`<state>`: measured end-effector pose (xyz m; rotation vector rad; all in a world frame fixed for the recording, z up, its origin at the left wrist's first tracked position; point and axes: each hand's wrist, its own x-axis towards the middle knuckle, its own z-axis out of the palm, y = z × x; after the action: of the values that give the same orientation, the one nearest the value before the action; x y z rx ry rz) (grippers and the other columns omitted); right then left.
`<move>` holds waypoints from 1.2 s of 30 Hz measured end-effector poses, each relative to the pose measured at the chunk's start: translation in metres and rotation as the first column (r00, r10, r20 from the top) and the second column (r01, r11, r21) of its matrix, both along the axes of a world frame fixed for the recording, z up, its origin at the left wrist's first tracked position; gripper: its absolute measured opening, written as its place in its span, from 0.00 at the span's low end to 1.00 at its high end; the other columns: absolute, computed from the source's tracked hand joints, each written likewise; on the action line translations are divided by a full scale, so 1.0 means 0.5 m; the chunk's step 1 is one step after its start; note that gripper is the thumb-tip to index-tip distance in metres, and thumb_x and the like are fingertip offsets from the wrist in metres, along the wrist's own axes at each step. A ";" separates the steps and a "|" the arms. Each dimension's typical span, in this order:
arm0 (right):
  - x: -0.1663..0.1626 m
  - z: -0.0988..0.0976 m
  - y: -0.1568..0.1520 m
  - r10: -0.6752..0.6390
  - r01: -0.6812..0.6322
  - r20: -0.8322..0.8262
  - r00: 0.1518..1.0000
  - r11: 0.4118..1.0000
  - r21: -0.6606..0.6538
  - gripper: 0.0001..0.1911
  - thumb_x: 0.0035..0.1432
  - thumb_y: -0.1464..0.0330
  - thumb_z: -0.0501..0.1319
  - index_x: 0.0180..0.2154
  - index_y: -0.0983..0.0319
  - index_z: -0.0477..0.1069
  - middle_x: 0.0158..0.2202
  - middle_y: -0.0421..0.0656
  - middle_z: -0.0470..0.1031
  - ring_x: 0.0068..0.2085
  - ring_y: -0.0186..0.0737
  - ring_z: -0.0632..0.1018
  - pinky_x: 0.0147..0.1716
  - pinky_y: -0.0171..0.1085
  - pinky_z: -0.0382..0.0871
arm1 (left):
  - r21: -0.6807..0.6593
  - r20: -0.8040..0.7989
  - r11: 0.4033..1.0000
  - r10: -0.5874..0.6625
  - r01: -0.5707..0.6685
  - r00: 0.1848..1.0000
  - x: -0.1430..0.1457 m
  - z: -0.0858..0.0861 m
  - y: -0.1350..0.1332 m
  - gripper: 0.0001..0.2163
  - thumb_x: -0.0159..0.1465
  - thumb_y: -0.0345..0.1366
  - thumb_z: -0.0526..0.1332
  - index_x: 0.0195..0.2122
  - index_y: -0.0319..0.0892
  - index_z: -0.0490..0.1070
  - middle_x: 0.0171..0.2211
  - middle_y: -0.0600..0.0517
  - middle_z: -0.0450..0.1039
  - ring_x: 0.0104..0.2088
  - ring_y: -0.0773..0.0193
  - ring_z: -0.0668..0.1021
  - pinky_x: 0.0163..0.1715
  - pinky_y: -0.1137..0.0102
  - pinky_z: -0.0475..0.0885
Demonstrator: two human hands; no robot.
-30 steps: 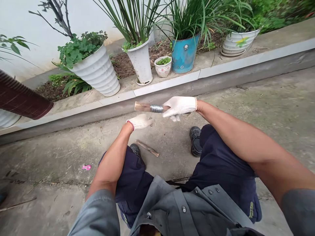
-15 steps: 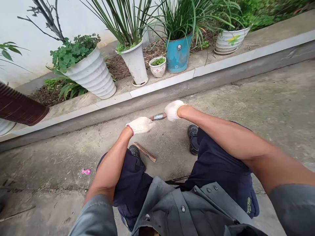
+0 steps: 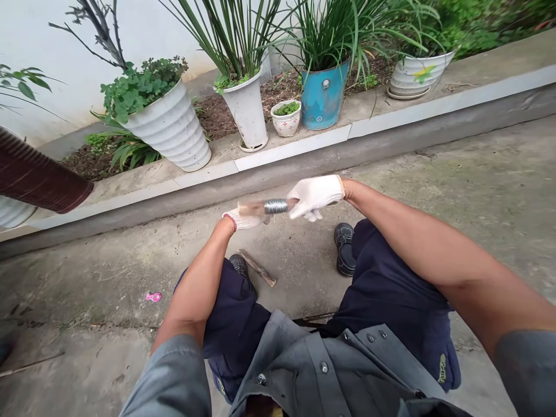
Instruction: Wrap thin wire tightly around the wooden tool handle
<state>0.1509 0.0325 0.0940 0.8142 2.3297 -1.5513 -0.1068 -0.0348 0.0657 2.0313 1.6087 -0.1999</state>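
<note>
A short wooden stick (image 3: 252, 208) is held level ahead of me, with shiny metal wire (image 3: 276, 206) wound tightly round its middle. Its left end is smeared by motion. My right hand (image 3: 316, 196), in a white knitted glove, is closed round the stick's right end. Below and behind the stick's left part is my left hand (image 3: 248, 222), gloved too; its fingers look closed, but the stick partly covers them and what they pinch is hidden. A second wooden stick (image 3: 258, 268) lies on the ground beside my left shoe (image 3: 238, 266).
A low concrete ledge (image 3: 299, 152) with a pale tiled edge runs across ahead. On it stand a ribbed white pot (image 3: 174, 130), a tall white pot (image 3: 247, 110), a small pot (image 3: 286, 123) and a blue bucket (image 3: 324, 95). A pink object (image 3: 153, 297) lies on the concrete at left.
The wire-wound stick has turned so its left end now shows in front of my left hand. My right hand has rolled over, showing its back and fingers. The view shifted slightly.
</note>
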 end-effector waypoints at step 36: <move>0.014 -0.024 0.008 0.108 -0.095 0.085 0.990 0.985 -0.141 0.25 0.54 0.49 0.76 0.39 0.61 0.72 0.25 0.39 0.76 0.24 0.38 0.78 0.22 0.33 0.73 | 0.072 -0.048 0.997 0.039 -0.036 0.998 -0.002 0.019 0.005 0.21 0.71 0.49 0.53 0.34 0.42 0.81 0.32 0.48 0.80 0.31 0.59 0.75 0.33 0.66 0.66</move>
<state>0.1578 0.0365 0.0818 0.7072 2.1383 -1.5747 -0.1078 -0.0321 0.0752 2.0624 1.7054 -0.1825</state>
